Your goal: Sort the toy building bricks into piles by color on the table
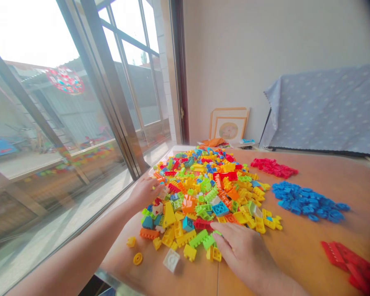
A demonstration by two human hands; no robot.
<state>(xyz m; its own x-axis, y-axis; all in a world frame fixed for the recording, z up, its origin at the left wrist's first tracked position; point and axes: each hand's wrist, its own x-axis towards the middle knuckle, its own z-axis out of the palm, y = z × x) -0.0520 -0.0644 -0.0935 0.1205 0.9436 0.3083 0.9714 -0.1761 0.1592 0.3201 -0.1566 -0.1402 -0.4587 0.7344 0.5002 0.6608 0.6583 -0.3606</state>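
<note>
A large pile of mixed toy building bricks (200,189) in yellow, green, orange, red and blue covers the middle of the table. My left hand (146,191) rests at the pile's left edge, fingers stretched over the bricks and a ring on one; nothing shows held in it. At the front right edge lies my right hand (243,246), thumb and fingers apart, low over the bricks. Its fingertips are by a red brick (202,224), and a green brick (208,241) sits by the thumb. The undersides of both hands are hidden.
Sorted at the right of the table (308,246) are pink-red pieces (274,167), blue pieces (308,201) and long red bricks (348,263). A white square brick (172,260) and a yellow ring piece (137,258) lie near the front edge. Glass windows (61,123) stand close on the left.
</note>
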